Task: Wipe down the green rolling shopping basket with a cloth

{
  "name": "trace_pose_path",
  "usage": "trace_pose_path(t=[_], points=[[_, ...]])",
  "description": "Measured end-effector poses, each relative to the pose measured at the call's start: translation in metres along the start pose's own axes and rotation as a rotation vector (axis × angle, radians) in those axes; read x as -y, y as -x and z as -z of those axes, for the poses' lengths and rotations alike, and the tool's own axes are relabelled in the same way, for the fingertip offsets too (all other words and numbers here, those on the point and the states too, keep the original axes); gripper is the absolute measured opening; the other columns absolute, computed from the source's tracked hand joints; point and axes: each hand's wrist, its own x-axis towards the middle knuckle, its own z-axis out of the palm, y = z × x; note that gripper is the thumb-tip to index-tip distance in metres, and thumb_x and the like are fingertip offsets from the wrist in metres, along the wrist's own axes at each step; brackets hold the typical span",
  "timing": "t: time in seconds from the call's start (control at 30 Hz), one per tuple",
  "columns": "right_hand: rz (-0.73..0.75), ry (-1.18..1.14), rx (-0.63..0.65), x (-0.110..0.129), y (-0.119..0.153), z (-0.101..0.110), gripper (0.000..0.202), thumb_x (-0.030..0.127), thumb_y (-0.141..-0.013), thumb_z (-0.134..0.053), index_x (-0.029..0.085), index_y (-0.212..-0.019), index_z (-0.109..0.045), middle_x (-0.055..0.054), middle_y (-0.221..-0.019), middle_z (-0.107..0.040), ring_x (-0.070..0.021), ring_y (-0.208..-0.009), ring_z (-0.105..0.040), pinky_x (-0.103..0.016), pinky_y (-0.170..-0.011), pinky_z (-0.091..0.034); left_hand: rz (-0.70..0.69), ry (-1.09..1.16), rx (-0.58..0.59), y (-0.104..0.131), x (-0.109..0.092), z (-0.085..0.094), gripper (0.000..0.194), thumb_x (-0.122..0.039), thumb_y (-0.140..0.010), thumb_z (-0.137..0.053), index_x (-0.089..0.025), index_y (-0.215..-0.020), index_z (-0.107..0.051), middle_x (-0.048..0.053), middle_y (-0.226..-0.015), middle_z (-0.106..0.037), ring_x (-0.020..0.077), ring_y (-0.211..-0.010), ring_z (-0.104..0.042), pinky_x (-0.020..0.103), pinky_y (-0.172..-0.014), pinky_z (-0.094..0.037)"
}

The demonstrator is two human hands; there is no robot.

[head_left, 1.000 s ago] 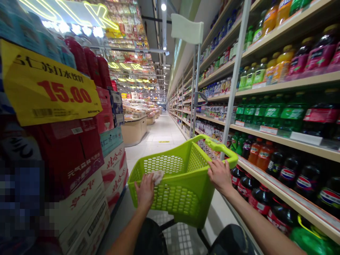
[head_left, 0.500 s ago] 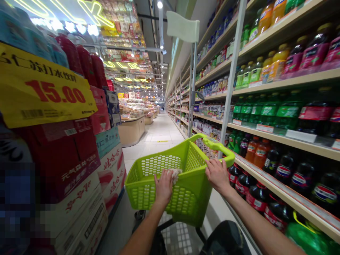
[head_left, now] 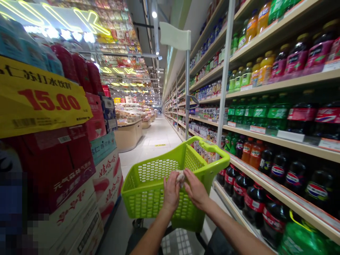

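We are holding a whitish cloth (head_left: 180,178), crumpled, between both hands at the near rim of the green cart basket (head_left: 196,216). Left hand (head_left: 171,193): fingers are closing around the cloth's left side. Right hand (head_left: 196,188): fingers are lying together, tips touching the cloth from the other side; we cannot tell whether they are pinching it. Nor are we seeing whether the cloth is touching the rim, as the fingers are covering that part.

For handling this well, we are judging that the left hand should be gripping firmly while the right is working at the loose side, so nothing is slipping into the basket. We would be folding the bunched wad into a flat pad, clean face outward, as a lump is probably reaching corners and holes poorly. Over the pierced wall we would be pressing lightly, since edges could be snagging. Elbows are best staying clear of the bottle shelves (head_left: 281,135) on the right and the stacked cartons (head_left: 106,177) on the left.
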Motion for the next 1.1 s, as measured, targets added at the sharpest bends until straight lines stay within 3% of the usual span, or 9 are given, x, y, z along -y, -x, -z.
trace_pose_path(t=[0.17, 0.23, 0.3, 0.37, 0.47, 0.63, 0.73, 0.9, 1.1], points=[[-0.327, -0.546, -0.007, 0.026, -0.017, -0.028, 0.039, 0.037, -0.081, -0.042, 0.015, -0.112, -0.051, -0.009, -0.100, -0.065, -0.0205, -0.091, -0.060, -0.034, -0.080, -0.048, -0.123, 0.062, 0.078, 0.000, 0.007, 0.022, 0.057, -0.027, -0.082, -0.032, -0.013, -0.136, -0.017, 0.014, -0.139, -0.033, 0.0185, -0.130, -0.026, 0.043, -0.107, -0.017], [-0.423, -0.457, -0.020, 0.026, -0.028, -0.019, 0.035, 0.035, -0.080, -0.042, 0.015, -0.106, -0.054, -0.007, -0.086, -0.067, -0.0196, -0.077, -0.062, -0.032, -0.071, -0.049, -0.121, -0.010, 0.167, 0.001, 0.016, 0.034, 0.066, -0.035, -0.080, -0.038, -0.012, -0.137, -0.013, 0.014, -0.142, -0.026, 0.0205, -0.132, -0.019, 0.044, -0.108, -0.013], [-0.464, -0.148, -0.033, 0.022, -0.039, -0.004, 0.034, 0.034, -0.080, -0.045, 0.016, -0.106, -0.055, -0.008, -0.082, -0.066, -0.0207, -0.074, -0.060, -0.034, -0.071, -0.046, -0.019, -0.133, 0.250, 0.004, 0.028, 0.043, 0.070, -0.041, -0.078, -0.042, -0.013, -0.136, -0.017, 0.013, -0.143, -0.025, 0.0241, -0.133, -0.015, 0.048, -0.107, -0.009], [-0.406, 0.217, 0.001, 0.016, -0.047, 0.008, 0.032, 0.030, -0.078, -0.049, 0.018, -0.106, -0.057, -0.010, -0.084, -0.065, -0.0238, -0.081, -0.057, -0.038, -0.075, -0.042, 0.102, -0.252, 0.319, 0.005, 0.037, 0.049, 0.069, -0.042, -0.075, -0.044, -0.013, -0.134, -0.024, 0.012, -0.142, -0.028, 0.0263, -0.133, -0.015, 0.050, -0.107, -0.008], [-0.132, 0.531, 0.062, 0.008, -0.049, 0.004, 0.030, 0.020, -0.078, -0.051, 0.022, -0.108, -0.058, -0.013, -0.110, -0.058, -0.0267, -0.103, -0.048, -0.043, -0.086, -0.034, 0.168, -0.341, 0.401, 0.004, 0.043, 0.052, 0.066, -0.038, -0.071, -0.048, -0.013, -0.130, -0.033, 0.011, -0.139, -0.034, 0.0253, -0.132, -0.019, 0.047, -0.107, -0.008], [0.186, 0.553, 0.200, -0.014, -0.031, -0.023, 0.035, 0.029, -0.078, -0.055, 0.020, -0.112, -0.056, -0.014, -0.130, -0.043, -0.0288, -0.117, -0.036, -0.048, -0.096, -0.025, 0.181, -0.344, 0.455, 0.000, 0.041, 0.052, 0.067, -0.033, -0.069, -0.047, -0.013, -0.131, -0.031, 0.009, -0.141, -0.031, 0.0227, -0.133, -0.017, 0.045, -0.108, -0.007], [0.289, 0.505, 0.279, -0.034, -0.034, -0.006, 0.037, 0.023, -0.076, -0.054, 0.019, -0.113, -0.054, -0.013, -0.126, -0.047, -0.0253, -0.112, -0.042, -0.042, -0.095, -0.030, 0.180, -0.349, 0.465, 0.000, 0.041, 0.052, 0.068, -0.031, -0.068, -0.047, -0.012, -0.131, -0.030, 0.009, -0.142, -0.029, 0.0220, -0.133, -0.015, 0.044, -0.109, -0.005], [0.108, 0.499, 0.182, -0.040, -0.059, 0.029, 0.040, 0.020, -0.077, -0.048, 0.016, -0.118, -0.049, -0.013, -0.125, -0.045, -0.0222, -0.106, -0.047, -0.036, -0.090, -0.036, 0.158, -0.365, 0.433, 0.004, 0.041, 0.049, 0.071, -0.030, -0.066, -0.047, -0.012, -0.132, -0.028, 0.010, -0.142, -0.028, 0.0223, -0.134, -0.012, 0.044, -0.109, -0.003], [0.161, 0.584, 0.368, -0.027, -0.046, 0.016, 0.028, 0.027, -0.078, -0.051, 0.020, -0.104, -0.056, -0.011, -0.120, -0.051, -0.0239, -0.102, -0.050, -0.047, -0.095, -0.025, 0.136, -0.370, 0.455, 0.004, 0.043, 0.051, 0.072, -0.029, -0.065, -0.046, -0.010, -0.132, -0.029, 0.009, -0.143, -0.027, 0.0212, -0.134, -0.013, 0.044, -0.109, -0.005]])
